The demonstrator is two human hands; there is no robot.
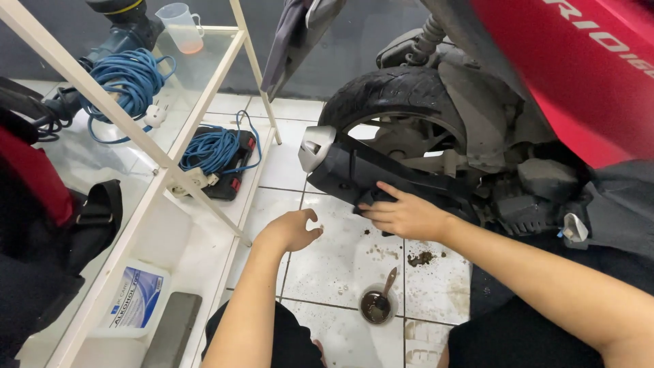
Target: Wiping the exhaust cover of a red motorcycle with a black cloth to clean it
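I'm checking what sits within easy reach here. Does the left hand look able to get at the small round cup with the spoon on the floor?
Probably yes. The left hand hovers empty above the tiles, and the cup stands on the floor just below and beside it, with nothing between them.

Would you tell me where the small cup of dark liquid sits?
The small cup stands on the tiled floor, bottom centre, below the right hand on the black exhaust.
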